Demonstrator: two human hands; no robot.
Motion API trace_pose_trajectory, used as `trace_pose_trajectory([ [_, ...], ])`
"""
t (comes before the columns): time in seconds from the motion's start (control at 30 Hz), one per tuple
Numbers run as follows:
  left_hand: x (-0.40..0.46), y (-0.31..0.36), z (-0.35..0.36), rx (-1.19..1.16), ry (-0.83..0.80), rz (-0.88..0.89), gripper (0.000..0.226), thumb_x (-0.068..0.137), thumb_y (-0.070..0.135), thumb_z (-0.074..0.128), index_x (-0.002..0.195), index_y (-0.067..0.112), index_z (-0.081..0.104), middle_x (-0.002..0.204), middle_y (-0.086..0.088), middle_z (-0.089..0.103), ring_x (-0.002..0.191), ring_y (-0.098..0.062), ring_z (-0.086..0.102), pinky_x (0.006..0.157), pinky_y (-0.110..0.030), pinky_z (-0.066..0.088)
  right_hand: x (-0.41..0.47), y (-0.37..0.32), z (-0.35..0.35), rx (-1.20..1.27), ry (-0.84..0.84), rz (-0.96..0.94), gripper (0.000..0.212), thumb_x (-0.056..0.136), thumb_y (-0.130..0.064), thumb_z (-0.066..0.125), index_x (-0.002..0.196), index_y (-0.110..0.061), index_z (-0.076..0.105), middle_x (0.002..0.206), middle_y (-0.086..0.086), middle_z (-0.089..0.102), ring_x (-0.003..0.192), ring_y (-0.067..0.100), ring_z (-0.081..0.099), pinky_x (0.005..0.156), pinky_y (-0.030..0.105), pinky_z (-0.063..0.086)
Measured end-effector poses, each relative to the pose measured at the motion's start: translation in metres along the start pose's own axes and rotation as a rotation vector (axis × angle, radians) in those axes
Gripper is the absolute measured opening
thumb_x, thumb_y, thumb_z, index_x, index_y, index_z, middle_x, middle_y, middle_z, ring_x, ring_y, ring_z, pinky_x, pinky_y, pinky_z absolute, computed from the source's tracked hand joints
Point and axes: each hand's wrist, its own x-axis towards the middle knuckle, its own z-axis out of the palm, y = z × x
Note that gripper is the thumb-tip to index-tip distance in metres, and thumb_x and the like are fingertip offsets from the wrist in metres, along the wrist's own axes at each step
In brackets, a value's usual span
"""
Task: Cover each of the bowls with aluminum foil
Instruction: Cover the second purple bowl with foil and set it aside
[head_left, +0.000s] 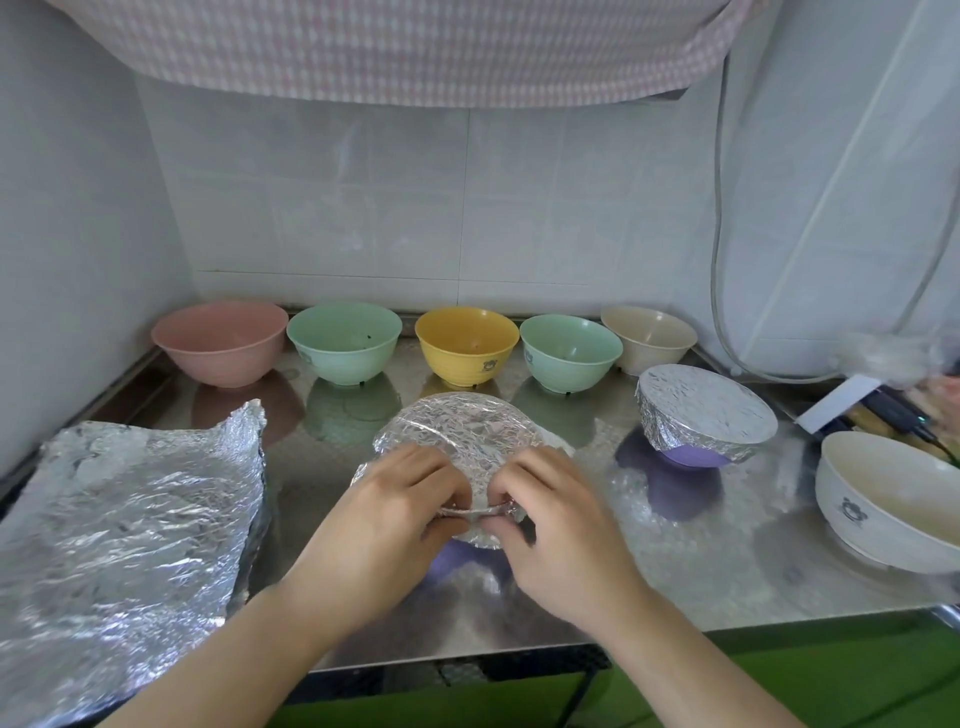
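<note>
A purple bowl (445, 564) stands at the middle of the steel counter with a sheet of foil (457, 434) over its top. My left hand (384, 525) and my right hand (561, 530) pinch the foil at the bowl's near rim, fingers curled round its edge. To the right sits a second purple bowl (691, 456), its top wrapped in foil (701, 410). Along the back wall stand uncovered bowls: pink (221, 343), green (344, 343), yellow (466, 345), green (570, 353) and beige (649, 340). A white bowl (878, 509) stands uncovered at the right.
A stack of loose crumpled foil sheets (124, 525) lies at the left front of the counter (701, 582). At the far right are a white box (836, 402) and dark cables (893, 410). Tiled walls close the back and left. A checked cloth (395, 47) hangs overhead.
</note>
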Motion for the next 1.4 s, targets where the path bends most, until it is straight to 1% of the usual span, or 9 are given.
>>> trace_pose_trajectory([
  [0.1, -0.001, 0.0, -0.001, -0.017, 0.018, 0.018, 0.013, 0.088, 0.027, 0.076, 0.09, 0.021, 0.065, 0.093, 0.013, 0.055, 0.088, -0.013, 0.053, 0.08, -0.03, 0.045, 0.001, 0.006, 0.0, -0.01, 0.005, 0.026, 0.027, 0.088, -0.018, 0.083, 0.09, -0.021, 0.056, 0.098, -0.012, 0.05, 0.095, 0.014, 0.051, 0.082, 0.027, 0.041],
  [0.2, -0.004, -0.004, -0.005, -0.033, 0.04, -0.012, 0.017, 0.09, 0.039, 0.073, 0.092, 0.024, 0.067, 0.097, 0.016, 0.057, 0.093, -0.012, 0.056, 0.084, -0.031, 0.047, 0.001, 0.011, -0.005, 0.002, 0.004, 0.053, 0.03, 0.087, -0.015, 0.084, 0.092, -0.023, 0.056, 0.1, -0.015, 0.05, 0.097, 0.013, 0.053, 0.082, 0.03, 0.044],
  [0.4, -0.004, -0.003, 0.004, -0.028, 0.048, -0.018, 0.019, 0.084, 0.022, 0.084, 0.088, 0.02, 0.066, 0.093, 0.013, 0.057, 0.089, -0.013, 0.052, 0.08, -0.032, 0.046, 0.003, -0.003, -0.002, 0.091, -0.037, -0.01, 0.022, 0.09, -0.026, 0.081, 0.093, -0.022, 0.059, 0.101, -0.014, 0.051, 0.1, 0.013, 0.052, 0.086, 0.028, 0.045],
  [0.67, -0.009, -0.011, -0.008, -0.039, 0.054, -0.056, 0.019, 0.085, 0.028, 0.085, 0.091, 0.023, 0.068, 0.096, 0.018, 0.058, 0.093, -0.012, 0.055, 0.085, -0.031, 0.046, 0.004, 0.005, -0.006, 0.029, -0.014, 0.033, 0.023, 0.089, -0.013, 0.081, 0.091, -0.02, 0.059, 0.101, -0.015, 0.053, 0.101, 0.014, 0.05, 0.085, 0.033, 0.046],
  [0.83, -0.006, -0.004, 0.001, -0.045, 0.055, -0.035, 0.017, 0.086, 0.022, 0.083, 0.089, 0.021, 0.066, 0.091, 0.014, 0.056, 0.086, -0.013, 0.053, 0.077, -0.032, 0.046, 0.008, -0.011, 0.0, 0.046, -0.039, -0.03, 0.023, 0.088, -0.018, 0.08, 0.092, -0.019, 0.058, 0.101, -0.012, 0.053, 0.103, 0.015, 0.05, 0.087, 0.025, 0.042],
  [0.97, -0.007, -0.007, -0.005, -0.088, 0.043, -0.054, 0.017, 0.086, 0.025, 0.084, 0.09, 0.024, 0.068, 0.094, 0.018, 0.057, 0.091, -0.007, 0.055, 0.082, -0.029, 0.047, 0.009, -0.003, 0.003, 0.049, -0.014, -0.008, 0.021, 0.091, -0.014, 0.079, 0.086, -0.018, 0.059, 0.094, -0.014, 0.055, 0.096, 0.015, 0.05, 0.083, 0.031, 0.044],
  [1.13, -0.01, -0.014, -0.016, -0.075, 0.036, -0.079, 0.017, 0.084, 0.025, 0.086, 0.091, 0.023, 0.07, 0.096, 0.016, 0.059, 0.094, -0.011, 0.057, 0.085, -0.028, 0.046, 0.012, 0.004, -0.002, 0.004, -0.015, 0.003, 0.024, 0.087, -0.004, 0.076, 0.087, -0.019, 0.059, 0.095, -0.014, 0.056, 0.095, 0.017, 0.049, 0.082, 0.033, 0.044],
  [1.27, -0.009, -0.012, -0.007, -0.078, 0.061, -0.102, 0.017, 0.082, 0.019, 0.087, 0.088, 0.022, 0.071, 0.092, 0.015, 0.059, 0.089, -0.012, 0.056, 0.08, -0.027, 0.046, 0.011, -0.008, 0.0, 0.073, -0.06, -0.014, 0.018, 0.088, -0.016, 0.079, 0.095, -0.021, 0.064, 0.102, -0.014, 0.055, 0.104, 0.012, 0.051, 0.087, 0.022, 0.041],
  [1.4, -0.01, -0.01, -0.006, -0.132, 0.055, -0.085, 0.015, 0.087, 0.032, 0.081, 0.092, 0.023, 0.07, 0.094, 0.018, 0.059, 0.091, -0.007, 0.056, 0.079, -0.024, 0.046, 0.012, -0.006, 0.008, 0.076, -0.011, -0.008, 0.014, 0.092, -0.012, 0.078, 0.09, -0.018, 0.066, 0.099, -0.014, 0.056, 0.1, 0.013, 0.053, 0.085, 0.03, 0.045],
])
